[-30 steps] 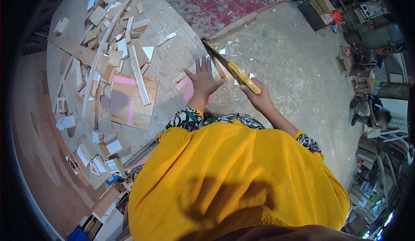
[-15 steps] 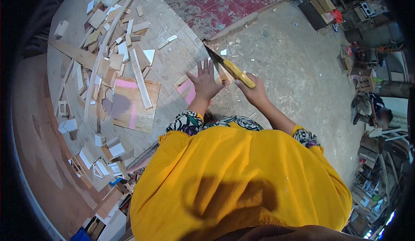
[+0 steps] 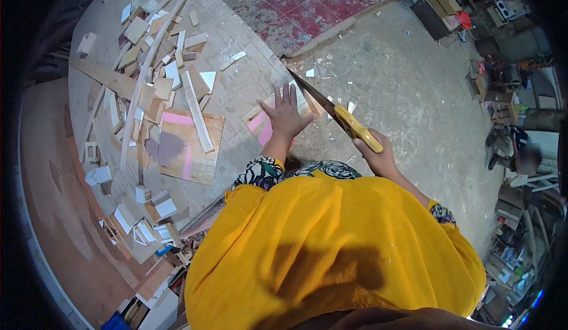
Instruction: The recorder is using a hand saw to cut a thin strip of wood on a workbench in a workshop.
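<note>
My left hand (image 3: 286,120) lies flat with fingers spread on a wooden board with pink stripes (image 3: 255,120), at the right edge of the worktable. In my right hand (image 3: 380,154) is a handsaw (image 3: 350,121), gripped by its yellow handle. Its dark blade slants up and left past my left thumb, its tip close to the table's corner. The blade passes beside the board's right end; whether the teeth touch the wood I cannot tell. Left of my left hand rests another pink-striped board (image 3: 205,152) with a narrow white-edged strip (image 3: 197,112) across it.
Wood offcuts and long strips (image 3: 144,73) are heaped over the left part of the worktable (image 3: 236,87). Small scraps dot the concrete floor (image 3: 408,81) to the right. Cardboard boxes (image 3: 442,2) stand at the far right, and another person (image 3: 520,152) is at the right edge.
My right hand has drawn the handsaw back, right and toward my body. My left hand keeps its place on the board, while the whole view has shifted slightly.
</note>
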The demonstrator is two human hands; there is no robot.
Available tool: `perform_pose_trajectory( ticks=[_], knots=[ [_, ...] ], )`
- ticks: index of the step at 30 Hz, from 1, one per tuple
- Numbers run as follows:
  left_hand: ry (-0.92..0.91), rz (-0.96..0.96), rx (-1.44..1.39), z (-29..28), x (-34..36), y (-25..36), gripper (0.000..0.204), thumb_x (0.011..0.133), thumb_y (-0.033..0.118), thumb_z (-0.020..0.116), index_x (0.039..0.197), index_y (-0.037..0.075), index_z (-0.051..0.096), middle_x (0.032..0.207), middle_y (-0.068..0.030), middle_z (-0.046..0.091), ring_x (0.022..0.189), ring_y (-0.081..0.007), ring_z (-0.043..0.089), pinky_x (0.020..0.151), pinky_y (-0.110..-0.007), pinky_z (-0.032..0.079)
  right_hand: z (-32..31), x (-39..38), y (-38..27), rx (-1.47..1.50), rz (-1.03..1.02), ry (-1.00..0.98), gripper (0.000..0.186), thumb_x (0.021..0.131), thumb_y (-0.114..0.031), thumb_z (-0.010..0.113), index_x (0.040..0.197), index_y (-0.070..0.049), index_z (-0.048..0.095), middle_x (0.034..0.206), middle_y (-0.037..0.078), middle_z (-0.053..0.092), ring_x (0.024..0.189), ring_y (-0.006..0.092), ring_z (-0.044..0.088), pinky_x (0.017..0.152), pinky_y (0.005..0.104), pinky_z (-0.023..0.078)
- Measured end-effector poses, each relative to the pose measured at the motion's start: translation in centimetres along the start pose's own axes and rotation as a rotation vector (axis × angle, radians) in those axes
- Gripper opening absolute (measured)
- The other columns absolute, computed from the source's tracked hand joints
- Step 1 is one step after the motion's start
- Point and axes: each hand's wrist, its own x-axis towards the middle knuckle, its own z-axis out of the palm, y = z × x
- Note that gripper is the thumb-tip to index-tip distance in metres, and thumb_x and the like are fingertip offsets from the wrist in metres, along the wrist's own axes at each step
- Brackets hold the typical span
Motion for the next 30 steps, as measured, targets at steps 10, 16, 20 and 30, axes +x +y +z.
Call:
perform_pose_trajectory(
  ticks=[10, 16, 20, 30],
  knots=[
    [-0.022, -0.005, 0.053, -0.8, -0.2, 0.5, 0.104, 0.064, 0.067, 0.057, 0.143, 0.010, 0.018, 0.150, -0.0074, 0.013, 0.139, -0.0277, 0.004, 0.097, -0.071, 0.001, 3.5, 2.3, 0.6, -0.172, -0.249, 0.081, 0.022, 0.077, -0.020, 0.067, 0.082, -0.003, 0.053, 0.066, 0.018, 0.056, 0.063, 0.0353, 0.057, 0.056, 0.0388, 0.043],
    [-0.029, 0.003, 0.067, -0.8, -0.2, 0.8, 0.108, 0.060, 0.066, 0.061, 0.144, 0.013, 0.017, 0.150, -0.0081, 0.013, 0.139, -0.0310, 0.004, 0.097, -0.071, 0.002, 2.8, 2.4, 1.6, 0.018, -0.216, 0.106, 0.044, 0.077, -0.013, 0.068, 0.114, -0.010, 0.046, 0.075, 0.014, 0.060, 0.065, 0.0287, 0.060, 0.057, 0.0329, 0.045],
    [-0.004, 0.012, 0.059, -0.5, -0.2, 0.6, 0.106, 0.063, 0.066, 0.058, 0.144, 0.012, 0.018, 0.151, -0.0088, 0.012, 0.139, -0.0309, 0.003, 0.097, -0.071, 0.003, 2.6, 2.3, 1.5, -0.082, -0.320, 0.037, 0.043, 0.078, -0.013, 0.067, 0.115, -0.010, 0.046, 0.085, 0.014, 0.061, 0.070, 0.0287, 0.061, 0.061, 0.0320, 0.046],
    [0.010, 0.019, 0.071, -0.2, 0.0, 0.3, 0.109, 0.063, 0.073, 0.054, 0.144, 0.010, 0.017, 0.151, -0.0089, 0.012, 0.139, -0.0310, 0.004, 0.096, -0.072, 0.003, -2.1, -4.2, -0.1, -0.045, -0.185, 0.013, 0.041, 0.078, -0.008, 0.065, 0.117, -0.011, 0.050, 0.100, 0.009, 0.061, 0.082, 0.0194, 0.059, 0.074, 0.0293, 0.045]
  ],
)
